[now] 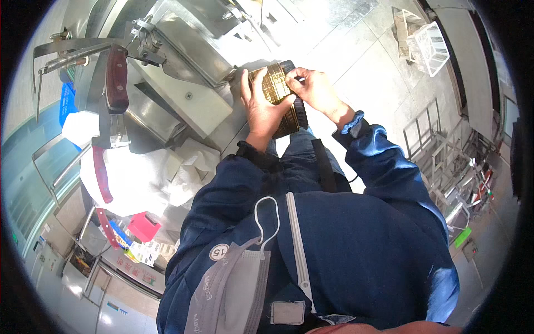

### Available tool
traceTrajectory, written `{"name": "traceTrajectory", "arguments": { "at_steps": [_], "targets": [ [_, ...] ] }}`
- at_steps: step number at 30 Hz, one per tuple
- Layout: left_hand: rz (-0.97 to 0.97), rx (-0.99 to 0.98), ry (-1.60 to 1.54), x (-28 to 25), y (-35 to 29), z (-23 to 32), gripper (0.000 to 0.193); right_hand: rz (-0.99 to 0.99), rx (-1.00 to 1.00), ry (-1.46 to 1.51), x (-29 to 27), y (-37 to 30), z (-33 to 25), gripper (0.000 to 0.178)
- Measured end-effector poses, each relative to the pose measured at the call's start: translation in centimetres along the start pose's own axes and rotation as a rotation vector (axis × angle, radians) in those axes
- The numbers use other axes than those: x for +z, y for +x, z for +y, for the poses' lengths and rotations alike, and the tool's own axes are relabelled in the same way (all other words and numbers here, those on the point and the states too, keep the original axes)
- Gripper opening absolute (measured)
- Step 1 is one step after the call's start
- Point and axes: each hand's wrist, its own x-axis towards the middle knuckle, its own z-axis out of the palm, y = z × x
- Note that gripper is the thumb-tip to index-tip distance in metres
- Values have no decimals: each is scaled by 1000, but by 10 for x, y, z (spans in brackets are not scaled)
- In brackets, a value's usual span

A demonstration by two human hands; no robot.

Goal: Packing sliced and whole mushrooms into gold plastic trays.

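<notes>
Out in front of my body I hold a shiny gold block-like item (274, 84) with a grid pattern and a black ribbed side; I cannot tell what kind of thing it is, or whether it is one piece or a stack. Across its left part lies my left hand (261, 111), thumb and fingers gripping it. My right hand (316, 92) is closed in a pinch at its upper right edge, and the fingertips hide whatever is between them.
To the left are metal equipment (147, 42), a white board (181, 100) and several red-handled knives (117, 78). White cloth-like material (136, 175) and a pink box (144, 226) lie lower left. A white crate (431, 49) and metal racks (436, 136) stand on the right. A face mask (239, 289) hangs at my chest.
</notes>
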Motion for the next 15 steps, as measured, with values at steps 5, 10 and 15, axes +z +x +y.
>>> {"name": "traceTrajectory", "arguments": {
  "at_steps": [5,10,15],
  "targets": [
    [-9,-16,13,-2,0,2,95,-47,32,7,-5,0,-9,16],
    [-32,-38,1,-4,1,8,93,66,-41,164,1,-2,-1,26],
    [-16,-26,9,-3,0,5,94,48,-65,144,2,-3,-4,23]
  ]
}}
